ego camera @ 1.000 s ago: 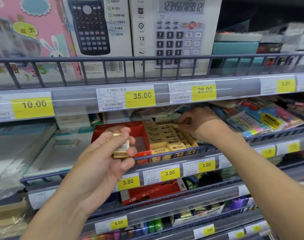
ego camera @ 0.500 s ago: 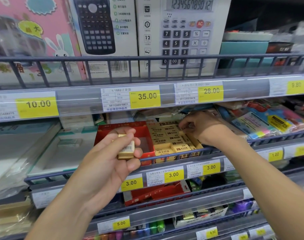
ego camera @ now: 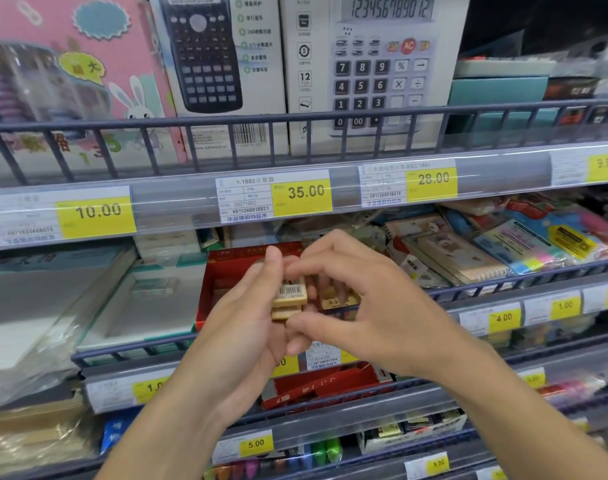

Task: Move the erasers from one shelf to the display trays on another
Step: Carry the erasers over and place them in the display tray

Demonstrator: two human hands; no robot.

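My left hand (ego camera: 247,317) holds a small stack of tan erasers (ego camera: 288,301) in front of the middle shelf; a barcode shows on the top one. My right hand (ego camera: 361,306) is against the stack from the right, its fingertips touching the erasers at top and bottom. Behind the hands stands the red display tray (ego camera: 226,271), its left half showing red bare floor. The tan erasers in the tray's right half are almost wholly hidden by my right hand; one shows between the fingers (ego camera: 333,299).
Calculator boxes (ego camera: 375,71) stand on the upper shelf behind a grey wire rail (ego camera: 295,119). Price strips front each shelf. Sticky-note packs (ego camera: 524,244) lie right of the tray, flat white packs (ego camera: 150,299) to its left. Another red tray (ego camera: 316,386) sits one shelf lower.
My right hand has left the erasers in the tray and come left to meet the left hand at the held stack. The stack now looks taller. The camera moved closer.
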